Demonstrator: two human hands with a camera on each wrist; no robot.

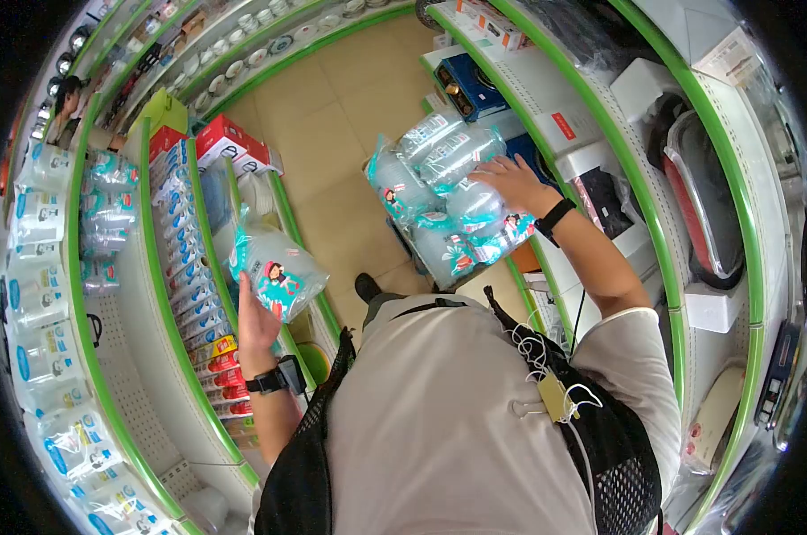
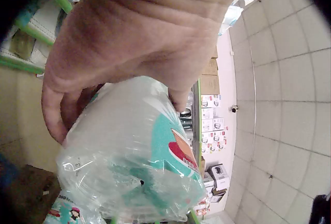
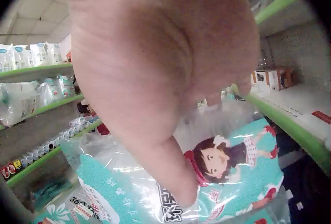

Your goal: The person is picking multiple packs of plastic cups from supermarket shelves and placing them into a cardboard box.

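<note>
In the head view my left hand (image 1: 259, 316) holds a clear bag of disposable plastic cups (image 1: 283, 272), printed in teal with a cartoon girl, beside the left shelves. The left wrist view shows the fingers and thumb curled round the bag (image 2: 134, 136). My right hand (image 1: 517, 185) rests with spread fingers on a heap of similar bags (image 1: 461, 160). Seen from the right wrist, its thumb lies against a bag (image 3: 227, 169) bearing the same girl print. The heap sits on a carton (image 1: 448, 278) above the aisle floor.
Green-edged shelves (image 1: 167, 334) with more packaged cups (image 1: 42, 294) and rolls run along the left. Shelves with boxed goods and a red-and-clear packaged item (image 1: 696, 196) line the right. Red boxes (image 1: 229, 143) stand ahead on the left. A tiled floor (image 1: 310, 107) lies between.
</note>
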